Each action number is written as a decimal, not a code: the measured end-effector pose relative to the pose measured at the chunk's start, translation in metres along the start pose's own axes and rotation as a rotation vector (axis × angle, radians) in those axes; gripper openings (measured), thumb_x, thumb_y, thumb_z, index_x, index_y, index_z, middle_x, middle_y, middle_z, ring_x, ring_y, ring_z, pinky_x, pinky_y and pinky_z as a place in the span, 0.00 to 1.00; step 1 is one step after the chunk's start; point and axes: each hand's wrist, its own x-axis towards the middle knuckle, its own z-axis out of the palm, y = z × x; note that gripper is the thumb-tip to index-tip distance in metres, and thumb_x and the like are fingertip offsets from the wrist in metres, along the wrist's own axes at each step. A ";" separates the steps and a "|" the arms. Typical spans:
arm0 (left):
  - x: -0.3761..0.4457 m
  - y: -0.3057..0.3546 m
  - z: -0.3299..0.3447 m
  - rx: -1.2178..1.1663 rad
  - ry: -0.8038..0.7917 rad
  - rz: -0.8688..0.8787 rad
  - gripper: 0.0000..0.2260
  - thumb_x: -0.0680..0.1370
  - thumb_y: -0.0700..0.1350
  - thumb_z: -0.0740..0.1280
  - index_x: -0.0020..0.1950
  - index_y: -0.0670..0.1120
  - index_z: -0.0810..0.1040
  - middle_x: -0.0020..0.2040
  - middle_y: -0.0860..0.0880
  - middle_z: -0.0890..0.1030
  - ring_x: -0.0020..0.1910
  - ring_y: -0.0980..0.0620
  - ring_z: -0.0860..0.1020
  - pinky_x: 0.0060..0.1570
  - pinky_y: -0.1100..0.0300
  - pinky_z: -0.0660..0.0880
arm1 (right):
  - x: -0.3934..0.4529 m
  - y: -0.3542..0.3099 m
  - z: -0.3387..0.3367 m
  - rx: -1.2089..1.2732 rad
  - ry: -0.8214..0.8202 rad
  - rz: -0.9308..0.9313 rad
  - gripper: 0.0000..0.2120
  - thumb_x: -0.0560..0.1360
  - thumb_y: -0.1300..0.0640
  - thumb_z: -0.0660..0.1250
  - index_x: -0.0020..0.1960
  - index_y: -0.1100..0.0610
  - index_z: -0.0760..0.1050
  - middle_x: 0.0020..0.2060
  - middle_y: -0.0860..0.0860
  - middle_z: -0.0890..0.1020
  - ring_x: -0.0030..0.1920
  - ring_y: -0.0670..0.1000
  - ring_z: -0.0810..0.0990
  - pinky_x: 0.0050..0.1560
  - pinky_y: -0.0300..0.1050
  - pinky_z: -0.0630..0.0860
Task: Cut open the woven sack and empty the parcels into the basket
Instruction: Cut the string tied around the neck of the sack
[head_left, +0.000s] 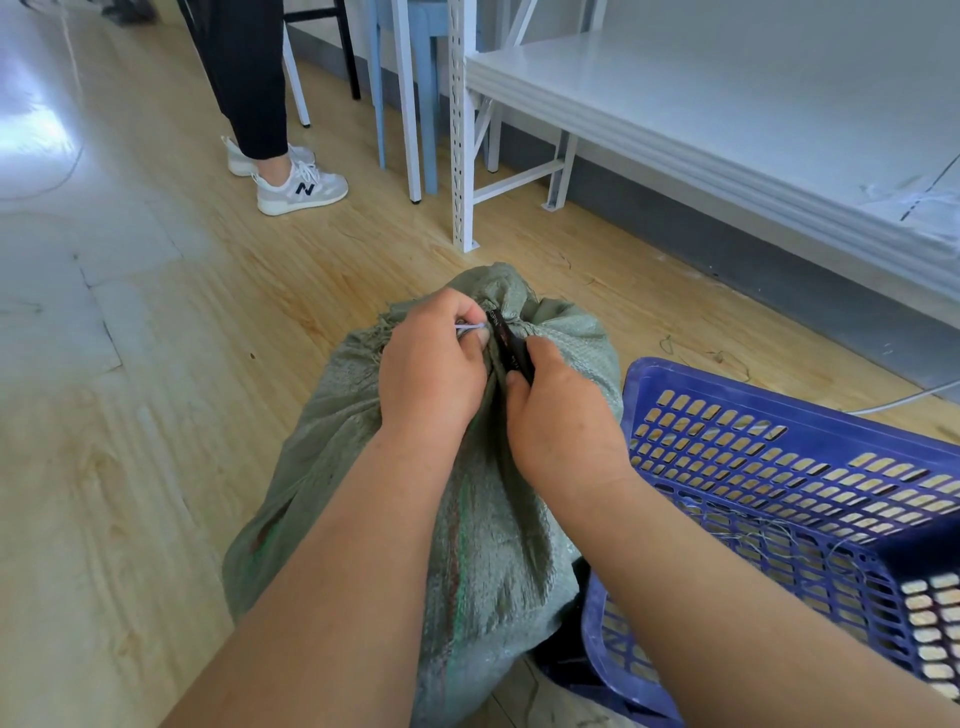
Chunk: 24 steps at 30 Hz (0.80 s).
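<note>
One green woven sack lies on the wooden floor, its long axis running from near to far, with the bunched, tied neck pointing away toward the white shelving rack. The sack is full and still closed; no parcels show.

One blue perforated plastic basket stands just right of the sack, touching its side, and a few loose threads lie on its lattice.

Two bare hands meet at the sack's neck, both forearms reaching forward from the near edge. The left hand is curled over the neck from the left, with thumb and forefinger pinching a pale white cord that ties the neck. The right hand is closed in a fist around one dark utility knife, whose handle points up and away toward the tie; its tip sits at the gathered cloth beside the cord, and the blade itself cannot be made out.

At the far left, a second person's legs in dark trousers and two grey-white sneakers stand on the floor near chair legs and a blue stool.
</note>
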 end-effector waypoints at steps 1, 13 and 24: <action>0.000 0.000 0.000 0.001 0.003 -0.003 0.05 0.77 0.44 0.67 0.46 0.54 0.75 0.44 0.55 0.78 0.39 0.54 0.73 0.38 0.61 0.66 | -0.001 0.001 0.000 -0.008 0.003 -0.007 0.11 0.81 0.54 0.55 0.62 0.52 0.65 0.38 0.52 0.74 0.46 0.60 0.78 0.38 0.47 0.66; -0.001 0.003 0.001 0.020 -0.014 -0.009 0.04 0.77 0.44 0.67 0.47 0.53 0.76 0.44 0.55 0.78 0.38 0.53 0.73 0.36 0.60 0.65 | -0.005 0.001 -0.002 0.012 0.001 0.012 0.11 0.81 0.54 0.55 0.63 0.52 0.65 0.44 0.56 0.80 0.48 0.61 0.79 0.39 0.47 0.68; 0.000 0.001 -0.002 0.007 0.014 -0.031 0.04 0.77 0.45 0.67 0.46 0.54 0.76 0.45 0.55 0.79 0.41 0.53 0.74 0.39 0.60 0.66 | -0.006 0.000 -0.002 -0.007 0.001 -0.023 0.10 0.81 0.54 0.55 0.61 0.51 0.65 0.41 0.54 0.78 0.46 0.60 0.78 0.39 0.47 0.68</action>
